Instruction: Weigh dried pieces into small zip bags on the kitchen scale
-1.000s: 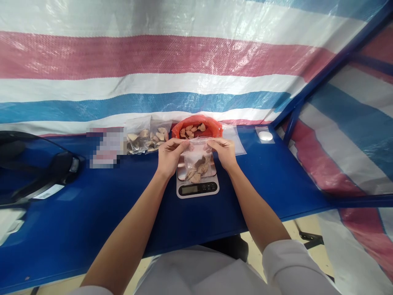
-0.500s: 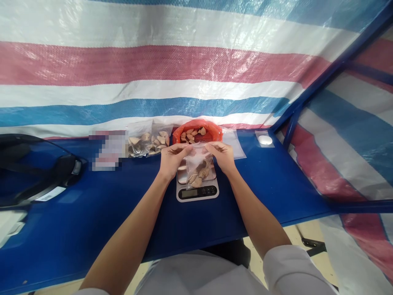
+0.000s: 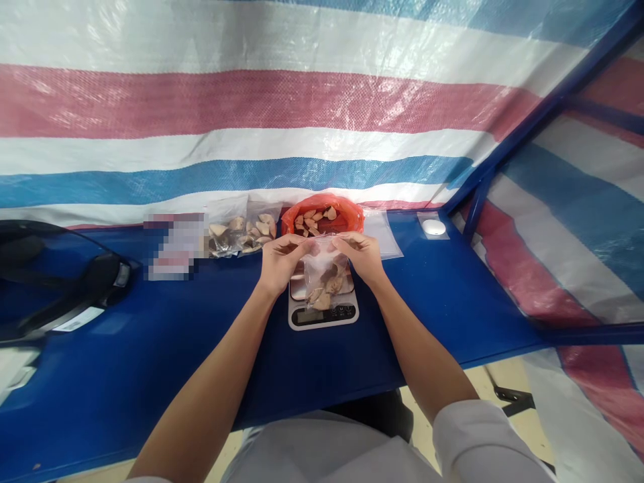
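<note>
A clear zip bag (image 3: pixel 327 272) with several tan, dried-looking slices in its bottom hangs between my hands. My left hand (image 3: pixel 282 260) pinches its top edge on the left, and my right hand (image 3: pixel 363 255) pinches the same edge on the right, thumbs close together. Beneath the bag is a white kitchen scale (image 3: pixel 325 323) with a shiny metal plate, partly hidden by the bag; its display cannot be read. Just beyond the hands, a red plastic bag (image 3: pixel 352 213) lies rolled open with more tan pieces (image 3: pixel 314 218) inside.
Two filled clear bags (image 3: pixel 241 231) stand at the back left, beside a blurred-out packet (image 3: pixel 176 248). A flat clear bag (image 3: pixel 385 235) lies right of the red bag, with a white rounded object (image 3: pixel 433 227) farther right. A black headset-like object (image 3: pixel 75 282) occupies the blue table's (image 3: pixel 176 349) left.
Both hands have barely moved, staying on the bag's top edge; the right fingers sit slightly farther left. The bag hangs almost unchanged over the scale.
</note>
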`<state>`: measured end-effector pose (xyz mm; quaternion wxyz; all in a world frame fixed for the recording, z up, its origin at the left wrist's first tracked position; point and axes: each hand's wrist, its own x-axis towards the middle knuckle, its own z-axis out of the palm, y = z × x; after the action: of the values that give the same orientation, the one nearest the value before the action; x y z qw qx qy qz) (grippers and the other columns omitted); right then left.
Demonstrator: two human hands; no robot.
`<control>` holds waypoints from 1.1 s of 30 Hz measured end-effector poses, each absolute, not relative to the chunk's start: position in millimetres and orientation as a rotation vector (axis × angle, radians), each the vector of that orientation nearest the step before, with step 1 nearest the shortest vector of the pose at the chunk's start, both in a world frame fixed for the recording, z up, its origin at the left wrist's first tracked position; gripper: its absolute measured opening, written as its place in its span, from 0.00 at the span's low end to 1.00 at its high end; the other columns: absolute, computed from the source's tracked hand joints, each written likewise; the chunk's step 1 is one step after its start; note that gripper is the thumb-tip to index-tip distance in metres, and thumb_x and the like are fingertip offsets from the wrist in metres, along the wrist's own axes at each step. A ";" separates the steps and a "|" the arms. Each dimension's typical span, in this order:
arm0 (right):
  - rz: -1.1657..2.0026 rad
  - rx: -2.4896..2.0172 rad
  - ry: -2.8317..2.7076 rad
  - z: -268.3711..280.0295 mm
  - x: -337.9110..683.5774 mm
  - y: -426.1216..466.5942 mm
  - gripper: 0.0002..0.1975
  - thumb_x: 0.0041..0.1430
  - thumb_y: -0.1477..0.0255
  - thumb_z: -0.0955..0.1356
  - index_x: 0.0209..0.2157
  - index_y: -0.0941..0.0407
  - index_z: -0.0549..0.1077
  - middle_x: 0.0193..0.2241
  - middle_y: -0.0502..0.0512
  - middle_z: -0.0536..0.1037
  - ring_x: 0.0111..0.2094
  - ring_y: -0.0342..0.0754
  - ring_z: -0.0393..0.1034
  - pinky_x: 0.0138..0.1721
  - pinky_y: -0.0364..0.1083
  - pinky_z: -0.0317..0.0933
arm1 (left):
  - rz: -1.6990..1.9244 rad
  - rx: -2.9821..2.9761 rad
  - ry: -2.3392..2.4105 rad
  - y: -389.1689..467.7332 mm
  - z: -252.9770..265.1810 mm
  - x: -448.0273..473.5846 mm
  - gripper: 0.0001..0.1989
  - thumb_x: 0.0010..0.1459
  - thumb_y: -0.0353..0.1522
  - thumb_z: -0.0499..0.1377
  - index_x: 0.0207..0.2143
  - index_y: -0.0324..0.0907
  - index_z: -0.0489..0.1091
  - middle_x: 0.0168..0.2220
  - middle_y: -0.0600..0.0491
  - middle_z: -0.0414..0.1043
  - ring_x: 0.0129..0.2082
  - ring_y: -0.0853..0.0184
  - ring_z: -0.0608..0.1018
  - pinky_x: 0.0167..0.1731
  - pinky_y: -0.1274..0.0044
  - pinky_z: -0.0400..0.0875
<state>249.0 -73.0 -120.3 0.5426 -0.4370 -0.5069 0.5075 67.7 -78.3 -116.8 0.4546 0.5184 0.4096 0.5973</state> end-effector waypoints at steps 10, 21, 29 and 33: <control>1.141 -1.051 -1.289 -124.5 248.2 -77.3 0.17 0.49 0.53 0.75 0.30 0.52 0.79 0.26 0.49 0.81 0.25 0.45 0.74 0.27 0.45 0.72 | 1.423 1.339 1.194 -81.2 -113.2 70.0 0.11 0.44 0.39 0.72 0.27 0.42 0.83 0.27 0.51 0.81 0.26 0.64 0.78 0.30 0.75 0.74; 1.103 -0.991 -1.321 -120.7 255.1 -73.4 0.17 0.46 0.53 0.76 0.27 0.53 0.81 0.26 0.51 0.82 0.27 0.45 0.73 0.32 0.46 0.71 | 1.412 1.346 1.208 -82.6 -111.2 69.0 0.10 0.44 0.39 0.71 0.25 0.42 0.82 0.22 0.52 0.79 0.20 0.68 0.73 0.20 0.77 0.67; 1.028 -0.986 -1.381 -120.9 251.5 -75.8 0.12 0.51 0.58 0.74 0.26 0.52 0.82 0.27 0.51 0.83 0.30 0.48 0.76 0.35 0.48 0.72 | 1.378 1.371 1.106 -81.2 -108.7 71.9 0.17 0.42 0.44 0.74 0.27 0.41 0.82 0.25 0.50 0.80 0.27 0.64 0.79 0.33 0.73 0.76; 1.023 -0.980 -1.389 -120.8 252.5 -74.9 0.11 0.52 0.59 0.74 0.26 0.52 0.82 0.28 0.51 0.84 0.30 0.48 0.77 0.36 0.48 0.71 | 1.372 1.392 1.106 -79.4 -110.2 74.1 0.17 0.43 0.45 0.73 0.27 0.41 0.82 0.25 0.50 0.80 0.26 0.64 0.79 0.32 0.73 0.76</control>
<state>252.5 -74.9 -120.8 0.5471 -0.4133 -0.5862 0.4315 74.1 -79.4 -110.2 0.4331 0.5589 0.4438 0.5505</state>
